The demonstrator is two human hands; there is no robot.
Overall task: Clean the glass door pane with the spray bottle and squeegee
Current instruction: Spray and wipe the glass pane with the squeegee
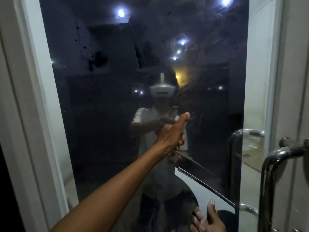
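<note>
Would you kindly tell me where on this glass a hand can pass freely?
The dark glass door pane is free between the white frame and the left hand. It is crowded lower right: white squeegee, right hand, chrome door handle.

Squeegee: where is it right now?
Head view, lower right: the squeegee lies slanted against the glass pane, held by the right hand, left of the door handle.
</note>
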